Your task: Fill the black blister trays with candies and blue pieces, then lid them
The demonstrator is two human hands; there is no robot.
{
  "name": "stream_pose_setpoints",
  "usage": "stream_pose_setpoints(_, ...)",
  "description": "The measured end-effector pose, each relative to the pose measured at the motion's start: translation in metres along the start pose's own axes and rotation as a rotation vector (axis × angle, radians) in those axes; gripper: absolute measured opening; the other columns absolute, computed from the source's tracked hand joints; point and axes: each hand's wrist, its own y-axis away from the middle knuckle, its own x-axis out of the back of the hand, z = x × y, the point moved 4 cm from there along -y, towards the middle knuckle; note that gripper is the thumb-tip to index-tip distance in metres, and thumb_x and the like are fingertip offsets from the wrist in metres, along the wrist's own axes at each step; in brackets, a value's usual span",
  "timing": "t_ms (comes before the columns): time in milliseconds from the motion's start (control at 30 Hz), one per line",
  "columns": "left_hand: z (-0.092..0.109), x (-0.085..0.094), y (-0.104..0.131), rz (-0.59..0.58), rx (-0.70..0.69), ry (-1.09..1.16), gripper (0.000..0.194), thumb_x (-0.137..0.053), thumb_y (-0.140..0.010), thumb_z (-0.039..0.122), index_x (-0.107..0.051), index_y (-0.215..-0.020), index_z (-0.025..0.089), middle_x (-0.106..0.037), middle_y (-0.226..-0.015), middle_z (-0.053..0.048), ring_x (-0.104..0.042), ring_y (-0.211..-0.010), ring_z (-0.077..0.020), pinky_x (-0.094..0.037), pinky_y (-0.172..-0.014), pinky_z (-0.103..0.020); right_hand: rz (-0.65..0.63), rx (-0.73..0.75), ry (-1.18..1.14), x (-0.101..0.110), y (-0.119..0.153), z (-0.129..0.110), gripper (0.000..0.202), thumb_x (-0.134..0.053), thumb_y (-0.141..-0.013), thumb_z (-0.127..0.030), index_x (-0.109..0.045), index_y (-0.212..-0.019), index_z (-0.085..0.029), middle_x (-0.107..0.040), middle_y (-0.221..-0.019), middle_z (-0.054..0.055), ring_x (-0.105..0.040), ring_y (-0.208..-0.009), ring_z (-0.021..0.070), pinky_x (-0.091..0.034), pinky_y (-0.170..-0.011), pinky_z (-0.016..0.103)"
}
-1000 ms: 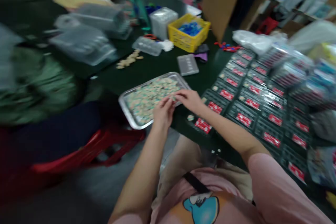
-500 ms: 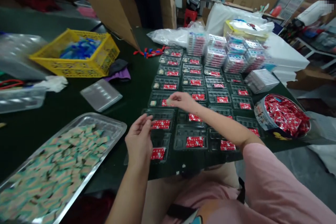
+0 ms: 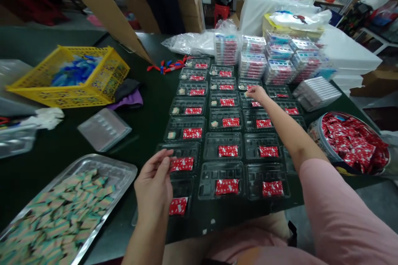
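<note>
A small pale piece (image 3: 246, 95) appears to be in the course of being set into a clear tray (image 3: 243, 102) right of centre in the upper half of the frame. It is pinched between the nearly closed fingers of the right hand (image 3: 257, 94), above that tray's left part. The left hand (image 3: 154, 182), low and left of centre, is held half-curled near a red packet (image 3: 182, 164); whether anything is held in its fingers cannot be told. Similar pieces are seen beside the packets in several trays to the left, while none can be made out in the trays nearest the lower edge. Striped pieces (image 3: 64, 215) are heaped on a metal tray (image 3: 128, 170) at lower left. For release, careful lining-up with a compartment and a slight parting of the fingers seem called for.
</note>
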Motion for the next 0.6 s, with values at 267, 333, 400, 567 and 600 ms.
stream_pose_setpoints(267, 0.002, 0.008, 0.000, 0.035, 0.010, 0.015, 0.030, -0.081, -0.067, 0.023, -0.073, -0.096, 0.020, -0.072, -0.093, -0.001, -0.063, -0.077, -0.0099, -0.049, -0.074, -0.022, -0.182, -0.103, -0.072, -0.008, 0.006, -0.003, 0.011, -0.074, -0.067, -0.021, -0.072, -0.072, -0.011, -0.055, -0.052, -0.005, -0.043, -0.052, 0.0068, -0.038, -0.056, 0.021)
stream_pose_setpoints(333, 0.001, 0.011, 0.001, 0.034, 0.012, 0.019, 0.030, -0.081, -0.067, 0.023, -0.074, -0.096, 0.020, -0.073, -0.093, -0.001, -0.064, -0.077, -0.0099, -0.050, -0.074, -0.022, -0.253, -0.116, -0.042, -0.008, 0.015, -0.001, 0.013, -0.075, -0.068, -0.022, -0.073, -0.075, -0.012, -0.053, -0.050, -0.006, -0.039, -0.049, 0.0062, -0.037, -0.053, 0.021)
stream_pose_setpoints(400, 0.000, 0.012, 0.002, 0.037, 0.014, 0.018, 0.031, -0.081, -0.066, 0.024, -0.074, -0.096, 0.021, -0.073, -0.092, -0.001, -0.064, -0.076, -0.0098, -0.050, -0.073, -0.022, -0.277, -0.124, 0.039, -0.008, 0.021, -0.001, 0.015, -0.075, -0.071, -0.024, -0.075, -0.080, -0.013, -0.055, -0.051, -0.006, -0.040, -0.048, 0.0063, -0.038, -0.053, 0.020)
stream_pose_setpoints(567, 0.001, 0.013, 0.006, 0.033, 0.002, 0.003, 0.031, -0.082, -0.065, 0.025, -0.074, -0.095, 0.021, -0.073, -0.092, -0.001, -0.064, -0.075, -0.0094, -0.051, -0.075, -0.022, -0.234, -0.125, 0.231, -0.012, 0.026, -0.006, 0.020, -0.074, -0.074, -0.025, -0.077, -0.090, -0.013, -0.067, -0.064, 0.000, -0.056, -0.058, 0.0109, -0.046, -0.060, 0.021)
stream_pose_setpoints(600, 0.002, 0.013, 0.007, 0.032, -0.003, 0.004, 0.031, -0.082, -0.065, 0.025, -0.074, -0.095, 0.021, -0.073, -0.092, -0.001, -0.064, -0.075, -0.0094, -0.051, -0.075, -0.022, -0.233, -0.112, 0.303, -0.012, 0.026, -0.008, 0.020, -0.073, -0.075, -0.026, -0.077, -0.091, -0.014, -0.069, -0.068, 0.001, -0.060, -0.062, 0.0124, -0.048, -0.063, 0.022)
